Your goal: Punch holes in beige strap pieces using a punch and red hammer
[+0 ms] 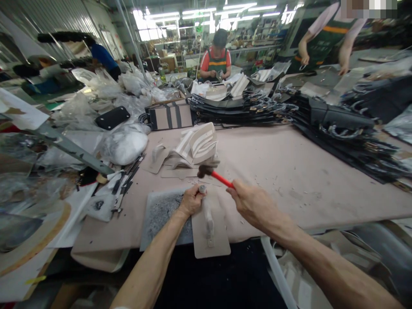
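Note:
My right hand (254, 201) is closed round the red handle of a hammer (222, 178). The hammer's dark head hangs slightly above and beyond my left hand, smeared a little by motion. My left hand (192, 199) is pinched on a short metal punch (202, 189), whose round top faces up; its lower end is hidden. Below it lies a beige panel (222, 231) with a rounded front edge, jutting past the table's near edge. A plastic-wrapped handle (208, 216) runs along the panel. Under my left wrist sits a grey board (157, 214) with dark pitted marks.
Beige cut pieces with white strips (196, 148) lie beyond my hands. Stacked black bag parts (244, 109) line the table's far side. Tools (128, 180) and plastic bags (124, 143) crowd the left. A co-worker (215, 60) sits opposite; another person (334, 38) stands at right.

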A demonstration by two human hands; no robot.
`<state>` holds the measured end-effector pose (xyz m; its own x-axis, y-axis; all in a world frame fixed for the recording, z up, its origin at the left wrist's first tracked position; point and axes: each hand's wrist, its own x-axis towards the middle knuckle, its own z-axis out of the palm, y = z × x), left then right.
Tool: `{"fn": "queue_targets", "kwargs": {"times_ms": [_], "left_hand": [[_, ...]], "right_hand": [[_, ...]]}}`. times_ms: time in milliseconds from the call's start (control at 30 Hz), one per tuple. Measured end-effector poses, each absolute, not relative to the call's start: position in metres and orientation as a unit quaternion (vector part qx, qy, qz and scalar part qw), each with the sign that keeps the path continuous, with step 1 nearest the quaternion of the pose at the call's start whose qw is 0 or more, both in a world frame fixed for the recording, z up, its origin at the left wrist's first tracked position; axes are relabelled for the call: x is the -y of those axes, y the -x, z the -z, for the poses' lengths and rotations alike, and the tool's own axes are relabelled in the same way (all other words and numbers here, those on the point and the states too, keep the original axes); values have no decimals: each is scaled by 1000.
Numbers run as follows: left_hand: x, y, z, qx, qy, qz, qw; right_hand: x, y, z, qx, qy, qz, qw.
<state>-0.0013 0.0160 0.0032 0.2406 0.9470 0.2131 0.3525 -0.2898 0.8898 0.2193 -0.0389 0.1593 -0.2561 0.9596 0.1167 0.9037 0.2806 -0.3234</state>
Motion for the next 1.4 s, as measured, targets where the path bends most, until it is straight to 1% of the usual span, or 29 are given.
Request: {"fn": "queue_targets", "kwargs": {"times_ms": [100,133,167,200,233,300,333,367,400,500,567,633,700,733,800,833,867,900,967,1033,1133,1200,1233,1300,1367,1400], "left_hand": [[-17,2,-2,-465,-693,-401,377],[-17,2,-1,-469,-690,-400,380],[-17,2,-1,-472,-687,-399,382],[-17,2,0,-475,-685,-398,383],[-17,2,0,-476,-686,-396,383],[-17,2,0,-475,-690,-388,384],[-16,2,-1,-476,-693,-384,382],[-16,2,-2,-475,-695,-383,380],[-15,2,-3,-474,-695,-385,378],[-15,2,-4,-465,-694,-398,380],[-16,2,-3,-459,-691,-401,389],[-17,2,0,-460,-683,-406,397],[-17,3,2,-466,-672,-414,401],[-17,3,3,-468,-666,-417,403],[-17,2,2,-471,-653,-428,412],[-17,2,1,-469,-646,-433,418],[-17,1,0,-468,-639,-438,425],[-17,0,-1,-469,-630,-444,432],[-19,-2,-3,-479,-594,-465,449],[-21,-4,-5,-494,-536,-501,466],[-24,-2,-7,-503,-464,-559,470],[-23,4,-9,-505,-430,-597,452],[-21,9,-9,-507,-413,-615,441],[-16,19,-8,-513,-389,-637,425],[-8,28,-5,-530,-389,-630,414],[-3,31,-3,-543,-401,-617,405]], "right_hand": [[41,-216,-173,707,606,-42,362],[43,-214,-170,680,606,-31,413],[44,-213,-163,674,600,-31,429],[46,-212,-154,692,595,-40,407],[47,-212,-143,724,591,-57,350],[48,-215,-125,784,585,-105,179],[47,-218,-118,793,586,-125,107],[46,-222,-114,791,593,-141,62],[45,-227,-110,783,602,-154,43],[41,-246,-94,753,616,-227,54],[39,-258,-74,726,631,-270,56],[38,-267,-51,704,661,-257,33],[41,-267,-35,701,688,-182,30],[44,-263,-31,713,686,-135,55],[52,-246,-33,756,635,-70,145],[56,-234,-36,785,587,-69,184],[59,-221,-39,819,529,-89,205],[62,-209,-42,851,468,-120,206],[65,-187,-41,894,382,-167,163],[65,-173,-36,908,364,-167,121],[62,-170,-29,905,375,-160,118],[61,-174,-30,897,368,-179,166],[60,-176,-32,882,371,-198,212],[58,-180,-39,812,410,-253,330],[53,-182,-47,695,473,-316,439],[50,-182,-51,639,499,-343,474]]}}
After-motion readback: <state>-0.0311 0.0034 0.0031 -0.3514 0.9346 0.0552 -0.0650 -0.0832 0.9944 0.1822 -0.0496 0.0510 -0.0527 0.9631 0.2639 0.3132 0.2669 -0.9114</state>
